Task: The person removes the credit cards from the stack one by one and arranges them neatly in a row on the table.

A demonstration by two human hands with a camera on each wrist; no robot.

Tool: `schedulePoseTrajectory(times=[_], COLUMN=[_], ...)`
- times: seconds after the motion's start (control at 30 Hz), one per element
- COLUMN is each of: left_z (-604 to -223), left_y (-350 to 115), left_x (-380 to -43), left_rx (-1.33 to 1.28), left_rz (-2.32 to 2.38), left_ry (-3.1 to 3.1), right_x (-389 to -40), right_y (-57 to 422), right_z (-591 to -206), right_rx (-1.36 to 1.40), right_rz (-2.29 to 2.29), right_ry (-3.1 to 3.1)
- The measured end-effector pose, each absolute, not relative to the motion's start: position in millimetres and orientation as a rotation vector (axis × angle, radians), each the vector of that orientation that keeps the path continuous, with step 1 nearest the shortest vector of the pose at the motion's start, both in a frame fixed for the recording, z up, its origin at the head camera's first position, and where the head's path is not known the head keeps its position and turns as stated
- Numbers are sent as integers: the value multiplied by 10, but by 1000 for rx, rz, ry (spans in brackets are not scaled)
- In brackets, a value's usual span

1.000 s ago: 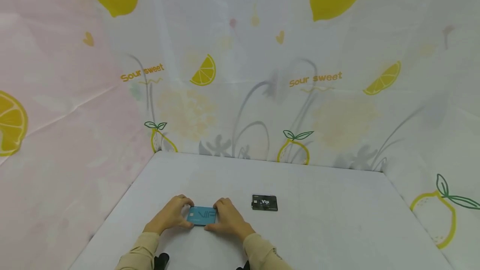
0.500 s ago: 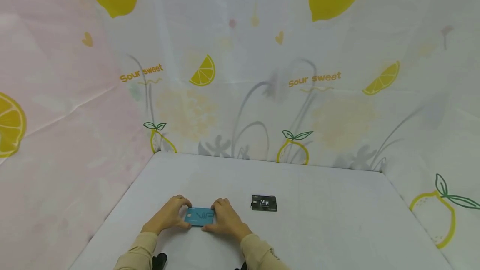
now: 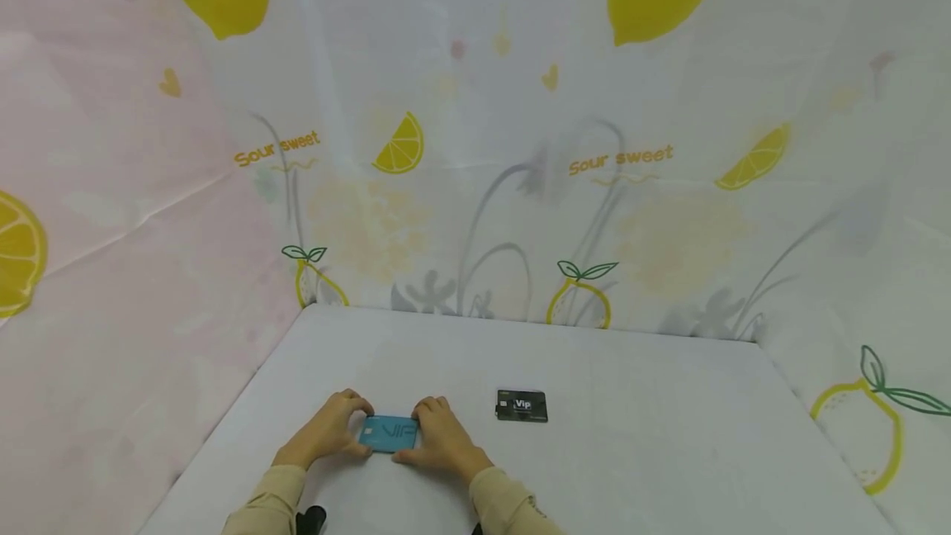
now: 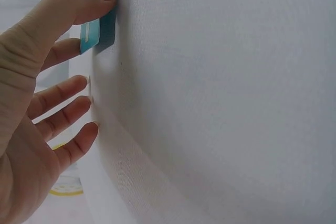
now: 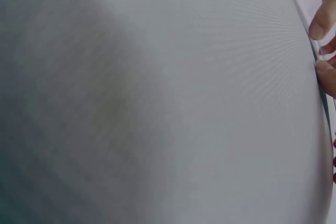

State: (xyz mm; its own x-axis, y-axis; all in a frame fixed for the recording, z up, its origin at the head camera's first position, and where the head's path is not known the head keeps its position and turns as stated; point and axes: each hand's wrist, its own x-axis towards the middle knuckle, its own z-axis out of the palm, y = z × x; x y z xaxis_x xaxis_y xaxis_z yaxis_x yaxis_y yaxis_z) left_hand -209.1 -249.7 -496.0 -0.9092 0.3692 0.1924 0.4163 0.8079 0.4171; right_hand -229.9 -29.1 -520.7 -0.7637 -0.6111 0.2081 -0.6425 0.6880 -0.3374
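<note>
A blue card (image 3: pixel 389 433) marked VIP lies between my two hands, low over the white table. My left hand (image 3: pixel 330 429) pinches its left end between thumb and forefinger; in the left wrist view, the other fingers spread apart below that teal card (image 4: pixel 90 36). At the card's right end, my right hand (image 3: pixel 444 438) grips with the thumb along the near edge and the fingers at the far corner. The right wrist view mostly shows white cloth, with fingertips and a thin teal edge at its right border.
A black card (image 3: pixel 522 405) lettered Vip lies flat on the white tabletop (image 3: pixel 654 436), right of the hands. Lemon-printed cloth walls (image 3: pixel 475 213) enclose the table at the back and sides.
Both hands and the blue card have shifted slightly left, away from the black card. The grip looks the same, and the head view has tilted a little.
</note>
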Motion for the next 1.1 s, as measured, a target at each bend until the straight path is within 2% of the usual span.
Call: schedulePoseTrajectory(times=[0.3, 1.1], left_z=[-4966, -4981], left_y=[-2491, -2451], left_x=[-2102, -2084], left_rx=[-550, -538], left_rz=[-679, -648], left_ry=[-2932, -2950], right_x=[-2304, -2272], right_y=[-296, -266], right_z=[-5210, -5249], right_rx=[1053, 1063], right_rz=[596, 562], right_ry=[-2802, -2768])
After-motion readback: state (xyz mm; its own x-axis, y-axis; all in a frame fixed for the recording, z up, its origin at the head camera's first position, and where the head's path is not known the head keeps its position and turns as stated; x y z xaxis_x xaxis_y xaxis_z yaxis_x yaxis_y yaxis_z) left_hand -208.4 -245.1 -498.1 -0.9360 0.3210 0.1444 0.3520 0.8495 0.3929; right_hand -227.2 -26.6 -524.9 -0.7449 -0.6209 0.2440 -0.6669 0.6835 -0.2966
